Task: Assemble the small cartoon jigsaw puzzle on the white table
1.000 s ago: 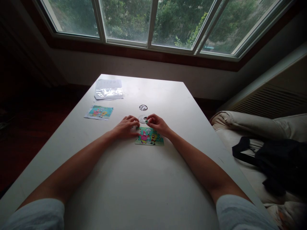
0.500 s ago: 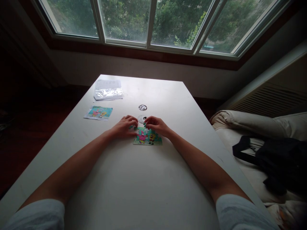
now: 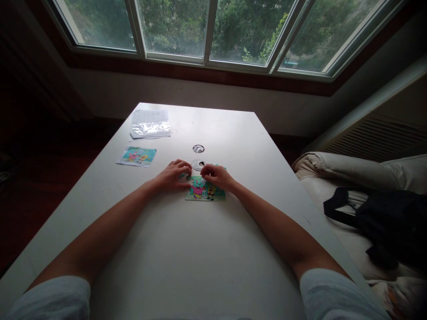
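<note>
Lying flat near the middle of the white table (image 3: pixel 200 258), a jigsaw puzzle (image 3: pixel 215 194) shows pink, yellow and turquoise cartoon figures, with a hand at either side of its far part. The left hand (image 3: pixel 174 175) rests by the puzzle's left edge, fingers curved and well apart from the thumb, with small green pieces (image 3: pixel 183 176) just beside them. The right hand (image 3: pixel 218 176) bends over the far edge, its fingers drawn close together; whether they pinch a piece cannot be told, as the hand hides their tips.

Beyond the puzzle, the smooth tabletop has a round cover (image 3: pixel 196 165) and, farther off, a round hole (image 3: pixel 198 149). To the left lies a picture sheet (image 3: pixel 138 156) in similar colours, and past it, near the far corner, some papers (image 3: pixel 151 124) with shiny clear plastic.

A wide window (image 3: pixel 176 31) with pale frames looks out on green trees, and its daylight glazes the far end of the table. The wall below is dim, the floor (image 3: pixel 56 155) dark reddish. On the right, a cream sofa (image 3: pixel 320 173) carries a black bag or cloth (image 3: pixel 393 226), with a slatted panel (image 3: pixel 376 138) behind.
</note>
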`<state>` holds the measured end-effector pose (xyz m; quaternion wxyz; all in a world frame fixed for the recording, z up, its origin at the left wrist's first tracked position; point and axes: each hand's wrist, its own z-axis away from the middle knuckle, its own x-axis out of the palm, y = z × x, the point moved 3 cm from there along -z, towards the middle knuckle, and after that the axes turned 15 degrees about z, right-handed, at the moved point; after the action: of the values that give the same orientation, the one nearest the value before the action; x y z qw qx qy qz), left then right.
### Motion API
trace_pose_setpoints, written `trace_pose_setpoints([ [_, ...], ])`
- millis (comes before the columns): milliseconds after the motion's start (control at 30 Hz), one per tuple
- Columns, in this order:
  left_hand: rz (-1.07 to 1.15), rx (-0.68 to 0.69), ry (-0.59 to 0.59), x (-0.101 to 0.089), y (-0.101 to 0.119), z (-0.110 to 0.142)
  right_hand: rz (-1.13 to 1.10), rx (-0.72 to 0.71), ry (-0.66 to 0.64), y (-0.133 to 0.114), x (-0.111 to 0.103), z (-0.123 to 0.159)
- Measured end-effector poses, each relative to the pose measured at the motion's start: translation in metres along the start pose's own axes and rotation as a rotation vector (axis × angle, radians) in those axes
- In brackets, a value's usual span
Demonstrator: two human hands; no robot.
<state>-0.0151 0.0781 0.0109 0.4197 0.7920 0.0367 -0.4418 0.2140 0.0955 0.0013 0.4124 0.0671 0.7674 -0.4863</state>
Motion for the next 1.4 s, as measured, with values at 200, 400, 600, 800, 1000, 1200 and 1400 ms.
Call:
trace_pose_setpoints([
  [200,-0.005,0.000,0.001,0.001,-0.001,0.000,0.249,-0.213,-0.098,-0.012,-0.001,0.003],
  [400,-0.011,-0.002,-0.002,0.001,0.000,0.000,0.392,-0.333,-0.154,-0.013,0.002,0.004],
  [600,-0.012,-0.010,-0.011,0.001,-0.001,0.000,0.467,-0.341,-0.099,-0.010,0.006,0.005],
  [800,-0.006,-0.015,-0.012,0.001,-0.001,0.000,0.628,-0.287,0.050,-0.014,0.013,0.004],
  [1000,-0.012,-0.020,-0.004,0.002,-0.001,0.000,0.672,-0.256,0.084,-0.015,0.015,0.006],
  [1200,-0.018,-0.022,0.006,0.002,-0.001,0.000,0.659,-0.315,0.069,-0.017,0.020,0.006],
  [1400,-0.017,-0.029,0.015,0.002,-0.001,0.000,0.680,-0.297,0.089,-0.018,0.024,0.006],
])
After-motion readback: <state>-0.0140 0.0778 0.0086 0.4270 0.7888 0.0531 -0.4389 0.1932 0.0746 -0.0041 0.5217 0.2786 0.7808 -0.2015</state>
